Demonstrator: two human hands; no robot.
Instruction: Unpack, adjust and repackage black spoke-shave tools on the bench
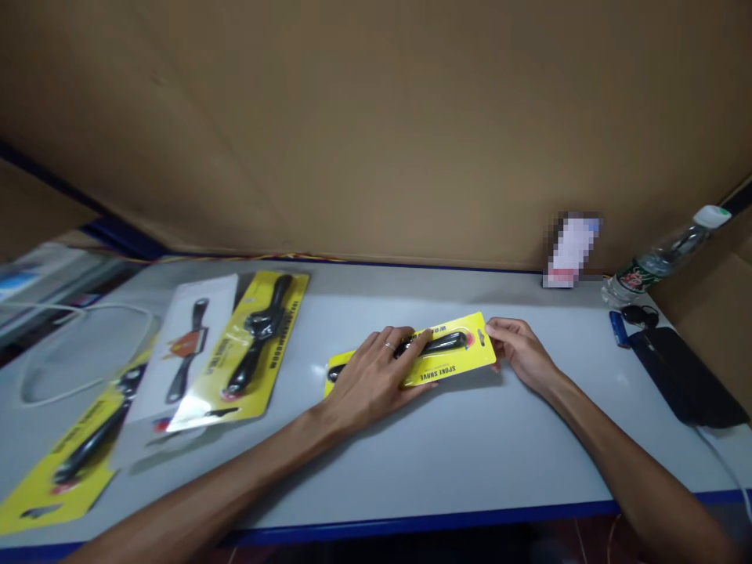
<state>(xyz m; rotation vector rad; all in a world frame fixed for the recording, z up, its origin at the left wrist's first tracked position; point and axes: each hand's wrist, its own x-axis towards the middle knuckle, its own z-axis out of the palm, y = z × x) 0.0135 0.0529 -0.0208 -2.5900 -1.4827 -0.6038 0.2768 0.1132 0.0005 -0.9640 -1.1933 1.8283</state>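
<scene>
A yellow carded spokeshave pack (446, 356), marked "SPOKE SHAVE" upside down, lies slantwise at the middle of the table. Across its left half lies my left hand (379, 364), a ring on one finger, gripping the pack with fingers over the front and the thumb at the lower edge. My right hand (520, 352) pinches the pack's right end near its hang hole. Under my left fingers, part of the black tool is hidden. Further left are another spokeshave pack (258, 337), a white sheet picturing a spokeshave (188, 333) and a third yellow pack (88, 446).
Cardboard walls (376, 133) stand behind the table (470, 462). A blurred-out phone-like object (569, 251) leans at the back right. Near it are a water bottle (652, 266), a small blue item (619, 329) and a black pouch (685, 376). A white cable (88, 392) loops at left.
</scene>
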